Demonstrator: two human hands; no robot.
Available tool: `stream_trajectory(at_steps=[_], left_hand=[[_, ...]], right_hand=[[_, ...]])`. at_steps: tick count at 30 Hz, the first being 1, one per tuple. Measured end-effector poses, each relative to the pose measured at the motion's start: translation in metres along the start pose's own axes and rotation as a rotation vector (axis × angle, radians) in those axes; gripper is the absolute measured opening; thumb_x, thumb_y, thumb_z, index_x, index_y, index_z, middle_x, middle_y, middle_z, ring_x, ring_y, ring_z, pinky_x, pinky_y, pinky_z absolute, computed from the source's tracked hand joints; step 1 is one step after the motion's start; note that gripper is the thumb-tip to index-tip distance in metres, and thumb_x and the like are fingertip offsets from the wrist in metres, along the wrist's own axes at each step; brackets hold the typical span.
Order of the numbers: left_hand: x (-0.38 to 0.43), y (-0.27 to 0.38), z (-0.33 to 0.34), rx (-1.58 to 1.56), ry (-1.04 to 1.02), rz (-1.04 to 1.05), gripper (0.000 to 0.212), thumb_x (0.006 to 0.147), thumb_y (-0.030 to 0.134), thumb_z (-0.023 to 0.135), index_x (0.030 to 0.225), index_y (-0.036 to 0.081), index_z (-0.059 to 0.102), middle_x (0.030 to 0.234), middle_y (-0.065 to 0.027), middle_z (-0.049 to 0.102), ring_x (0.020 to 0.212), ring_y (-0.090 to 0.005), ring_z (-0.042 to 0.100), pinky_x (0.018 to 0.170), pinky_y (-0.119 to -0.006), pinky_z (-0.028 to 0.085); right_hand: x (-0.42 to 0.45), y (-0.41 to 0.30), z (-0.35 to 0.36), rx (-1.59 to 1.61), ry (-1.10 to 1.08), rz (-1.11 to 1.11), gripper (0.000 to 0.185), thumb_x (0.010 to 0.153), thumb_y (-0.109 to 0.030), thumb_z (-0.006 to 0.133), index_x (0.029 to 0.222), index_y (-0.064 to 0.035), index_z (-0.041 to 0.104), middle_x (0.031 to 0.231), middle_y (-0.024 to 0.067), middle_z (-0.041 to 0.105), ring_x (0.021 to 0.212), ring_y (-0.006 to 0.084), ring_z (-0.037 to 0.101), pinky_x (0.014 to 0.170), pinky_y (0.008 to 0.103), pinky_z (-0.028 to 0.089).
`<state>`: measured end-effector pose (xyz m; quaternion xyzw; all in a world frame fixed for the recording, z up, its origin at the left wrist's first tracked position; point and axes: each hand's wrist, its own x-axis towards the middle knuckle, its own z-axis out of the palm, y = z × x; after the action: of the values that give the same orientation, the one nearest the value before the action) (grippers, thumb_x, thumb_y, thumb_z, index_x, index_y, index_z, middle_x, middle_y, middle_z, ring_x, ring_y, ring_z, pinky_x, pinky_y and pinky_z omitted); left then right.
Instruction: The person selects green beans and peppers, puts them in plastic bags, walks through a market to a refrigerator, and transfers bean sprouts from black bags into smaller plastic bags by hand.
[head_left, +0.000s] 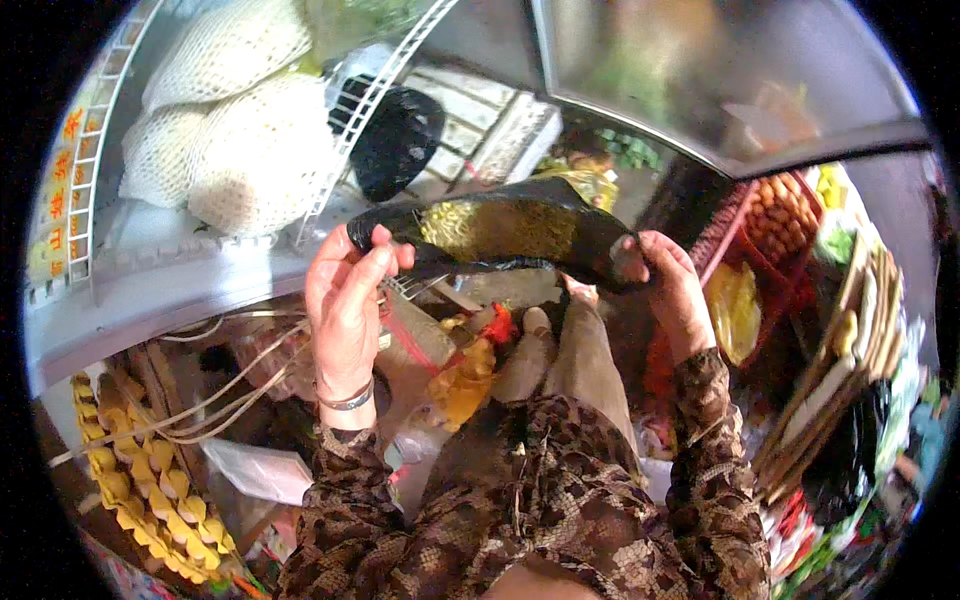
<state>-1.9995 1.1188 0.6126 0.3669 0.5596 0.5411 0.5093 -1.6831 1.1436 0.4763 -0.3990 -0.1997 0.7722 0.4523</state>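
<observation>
My left hand (346, 304) grips one end of the rim of a black plastic bag (592, 236), thumb and fingers pinched on the film. My right hand (673, 289) pinches the opposite end, with some fingertips behind the film. Between them the mouth is stretched into a wide, long opening. Pale yellow sprouts (444, 225), which look like bean sprouts, show in its left part, with a brownish-green mass beside them. The bag's lower part is hidden from me. Below it are my legs.
Large white mesh-wrapped bundles (259, 157) fill a white wire rack (367, 105) at upper left. Another black bag (397, 142) lies beyond it. At right stand a red crate of eggs (784, 214) and stacked flat boards (832, 375). Pale cords (240, 397) cross at left near yellow packet strips (154, 480).
</observation>
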Motion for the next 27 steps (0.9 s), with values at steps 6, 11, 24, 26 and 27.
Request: stream_trajectory(at_steps=[6,11,24,26,27], left_hand=[[-0.035,-0.003,0.052,-0.197,-0.305,-0.172,0.02,0.088,0.005,0.056,0.106,-0.004,0.057,0.081,-0.0038,0.058,0.069,-0.0123,0.056,0.071,-0.033,0.051],[-0.069,-0.007,0.121,0.071,-0.595,-0.28,0.021,0.086,0.005,0.056,0.105,-0.002,0.054,0.088,-0.0059,0.059,0.07,-0.0102,0.055,0.069,-0.026,0.048],[-0.128,-0.109,0.169,0.704,-1.278,-0.016,0.051,0.081,0.016,0.064,0.128,0.002,0.049,0.122,-0.0212,0.053,0.11,-0.0329,0.054,0.094,-0.039,0.045],[-0.092,-0.114,0.146,0.793,-1.12,-0.253,0.045,0.084,0.019,0.063,0.126,0.006,0.052,0.108,-0.016,0.063,0.091,-0.0247,0.063,0.084,-0.037,0.051],[-0.069,-0.129,0.125,0.835,-1.001,-0.167,0.046,0.084,0.018,0.062,0.127,0.005,0.051,0.11,-0.0148,0.063,0.089,-0.0211,0.063,0.082,-0.035,0.051]], right_hand=[[-0.139,-0.042,-0.023,-0.065,0.298,-0.206,0.027,0.091,-0.016,0.056,0.112,0.001,0.059,0.072,-0.0029,0.053,0.064,0.0069,0.044,0.063,0.02,0.037],[-0.203,-0.043,-0.008,-0.249,0.27,-0.091,0.026,0.093,-0.019,0.054,0.109,0.0006,0.06,0.08,-0.0009,0.058,0.074,0.0072,0.05,0.069,0.0209,0.04],[-0.205,0.037,-0.069,0.589,0.353,0.022,0.023,0.093,-0.024,0.054,0.098,-0.0027,0.06,0.095,0.0103,0.061,0.09,0.0227,0.057,0.086,0.0349,0.045],[-0.198,0.051,-0.082,0.403,0.417,-0.006,0.019,0.092,-0.022,0.055,0.095,-0.0038,0.056,0.084,0.0051,0.053,0.082,0.0188,0.052,0.079,0.0343,0.041],[-0.195,0.054,-0.083,0.396,0.349,0.058,0.019,0.093,-0.024,0.057,0.097,-0.0054,0.058,0.085,0.0058,0.055,0.082,0.0191,0.051,0.078,0.033,0.042]])
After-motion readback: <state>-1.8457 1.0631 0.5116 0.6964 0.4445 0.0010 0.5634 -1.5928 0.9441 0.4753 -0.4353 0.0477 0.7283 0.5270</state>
